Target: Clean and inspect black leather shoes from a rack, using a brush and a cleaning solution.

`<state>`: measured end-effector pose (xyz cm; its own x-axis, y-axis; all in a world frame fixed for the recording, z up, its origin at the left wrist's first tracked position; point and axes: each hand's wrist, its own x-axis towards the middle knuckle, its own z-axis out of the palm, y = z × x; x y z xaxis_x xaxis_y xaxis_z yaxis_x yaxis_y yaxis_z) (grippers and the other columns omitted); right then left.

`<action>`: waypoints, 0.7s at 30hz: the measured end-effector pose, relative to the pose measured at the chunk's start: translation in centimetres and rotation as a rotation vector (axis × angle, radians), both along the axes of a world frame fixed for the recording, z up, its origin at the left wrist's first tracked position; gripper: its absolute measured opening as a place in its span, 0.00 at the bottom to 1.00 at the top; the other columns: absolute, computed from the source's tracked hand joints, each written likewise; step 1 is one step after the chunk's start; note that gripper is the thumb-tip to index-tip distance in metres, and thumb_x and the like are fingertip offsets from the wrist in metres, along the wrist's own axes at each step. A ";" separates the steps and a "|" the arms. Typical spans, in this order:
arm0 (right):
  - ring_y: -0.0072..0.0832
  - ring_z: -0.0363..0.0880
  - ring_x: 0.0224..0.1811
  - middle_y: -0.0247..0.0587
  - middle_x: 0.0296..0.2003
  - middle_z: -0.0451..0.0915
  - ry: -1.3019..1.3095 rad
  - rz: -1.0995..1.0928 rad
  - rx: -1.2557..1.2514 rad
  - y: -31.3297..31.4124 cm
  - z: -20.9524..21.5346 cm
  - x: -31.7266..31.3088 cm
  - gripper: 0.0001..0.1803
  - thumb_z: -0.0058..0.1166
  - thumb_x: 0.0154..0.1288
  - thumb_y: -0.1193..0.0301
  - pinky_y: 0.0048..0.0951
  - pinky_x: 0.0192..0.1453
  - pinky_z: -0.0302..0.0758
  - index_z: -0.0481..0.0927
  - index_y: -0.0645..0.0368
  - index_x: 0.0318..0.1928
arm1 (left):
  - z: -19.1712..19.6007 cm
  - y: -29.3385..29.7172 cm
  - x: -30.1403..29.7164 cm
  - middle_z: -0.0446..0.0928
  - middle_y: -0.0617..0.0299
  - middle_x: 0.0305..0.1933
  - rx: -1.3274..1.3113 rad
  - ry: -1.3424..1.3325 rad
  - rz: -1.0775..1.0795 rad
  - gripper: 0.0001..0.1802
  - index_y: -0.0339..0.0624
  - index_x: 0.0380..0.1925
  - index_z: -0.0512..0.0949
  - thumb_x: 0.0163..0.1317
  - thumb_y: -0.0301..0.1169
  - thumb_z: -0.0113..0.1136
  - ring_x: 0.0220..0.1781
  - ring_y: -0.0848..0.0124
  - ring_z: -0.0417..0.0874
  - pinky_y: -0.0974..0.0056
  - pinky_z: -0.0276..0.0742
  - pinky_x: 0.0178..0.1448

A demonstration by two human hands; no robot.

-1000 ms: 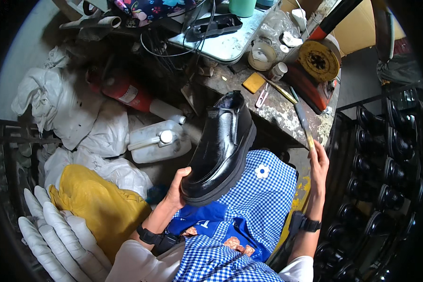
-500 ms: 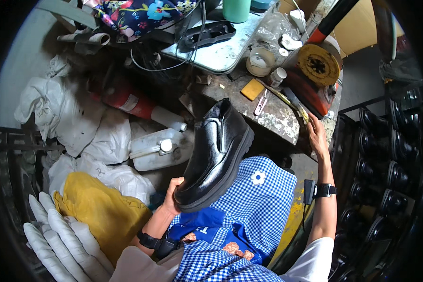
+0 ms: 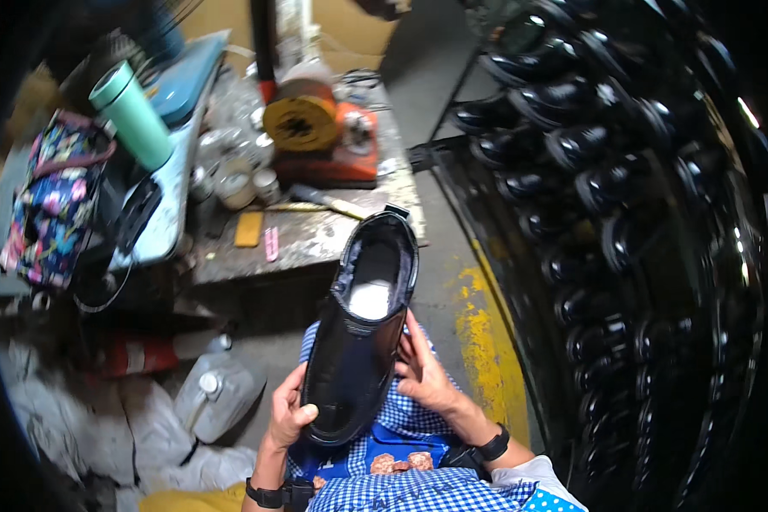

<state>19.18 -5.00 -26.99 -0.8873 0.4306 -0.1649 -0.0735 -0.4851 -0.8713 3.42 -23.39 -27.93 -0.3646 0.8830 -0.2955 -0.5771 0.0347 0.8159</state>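
Note:
A black leather ankle boot [image 3: 348, 363] lies over my lap, toe toward me and its opening facing up. Inside the opening a pale insole shows. My left hand [image 3: 288, 413] grips the toe end, thumb on top. On the boot's right side my right hand [image 3: 427, 375] holds on near the ankle, its fingers against the leather and partly hidden. Beneath the boot is a blue checked apron [image 3: 401, 411].
On the worn bench [image 3: 303, 247] ahead are a flat brush [image 3: 337, 203], a yellow block [image 3: 248, 229], a small pink-and-white tool [image 3: 271, 243] and an orange machine [image 3: 356, 149]. A rack of black shoes [image 3: 572, 145] fills the right. A plastic jug [image 3: 218, 394] stands left.
My right hand has left the brush handle on the bench and come to the boot's side. The boot has turned so its opening faces up. My view has swung right.

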 end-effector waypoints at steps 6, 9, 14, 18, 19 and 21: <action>0.30 0.59 0.63 0.41 0.59 0.63 0.041 -0.675 0.143 0.6 3.2 4.6 0.44 0.65 0.46 0.78 0.32 0.68 0.55 0.55 0.65 0.64 | 2.9 7.4 4.9 0.59 0.51 0.64 0.172 0.179 -0.281 0.49 0.26 0.64 0.49 0.52 0.42 0.64 0.65 0.65 0.62 0.63 0.55 0.67; 0.30 0.61 0.62 0.37 0.59 0.64 0.199 -0.873 0.251 1.8 5.0 8.9 0.47 0.66 0.42 0.82 0.31 0.67 0.56 0.56 0.61 0.64 | 1.9 9.0 6.9 0.61 0.49 0.64 0.185 0.127 -0.376 0.43 0.32 0.66 0.48 0.57 0.36 0.60 0.61 0.64 0.68 0.65 0.65 0.59; 0.28 0.72 0.51 0.39 0.47 0.74 -0.043 -1.433 0.481 3.7 9.1 20.3 0.39 0.62 0.47 0.77 0.29 0.59 0.65 0.61 0.62 0.61 | 1.3 13.0 10.9 0.73 0.50 0.51 0.086 0.178 -0.468 0.26 0.38 0.63 0.58 0.64 0.22 0.46 0.40 0.67 0.82 0.70 0.78 0.40; 0.29 0.71 0.53 0.39 0.51 0.73 -0.097 -1.485 0.453 8.0 9.1 26.8 0.34 0.61 0.49 0.79 0.27 0.60 0.64 0.65 0.65 0.59 | -0.7 16.1 13.6 0.77 0.54 0.46 0.090 0.296 -0.525 0.20 0.36 0.57 0.65 0.65 0.24 0.48 0.36 0.73 0.82 0.73 0.78 0.39; 0.29 0.70 0.53 0.40 0.52 0.73 -0.081 -1.483 0.411 9.2 8.4 28.0 0.33 0.59 0.50 0.80 0.27 0.61 0.63 0.65 0.65 0.59 | -1.5 16.8 14.0 0.77 0.55 0.44 0.122 0.410 -0.554 0.19 0.36 0.56 0.66 0.65 0.24 0.48 0.36 0.73 0.82 0.73 0.78 0.39; 0.28 0.72 0.52 0.39 0.50 0.74 -0.072 -1.485 0.333 11.5 8.1 29.6 0.29 0.58 0.52 0.79 0.27 0.60 0.65 0.67 0.64 0.57 | -2.5 17.8 14.8 0.80 0.56 0.40 0.120 0.583 -0.547 0.16 0.36 0.52 0.71 0.64 0.25 0.50 0.34 0.73 0.82 0.71 0.78 0.38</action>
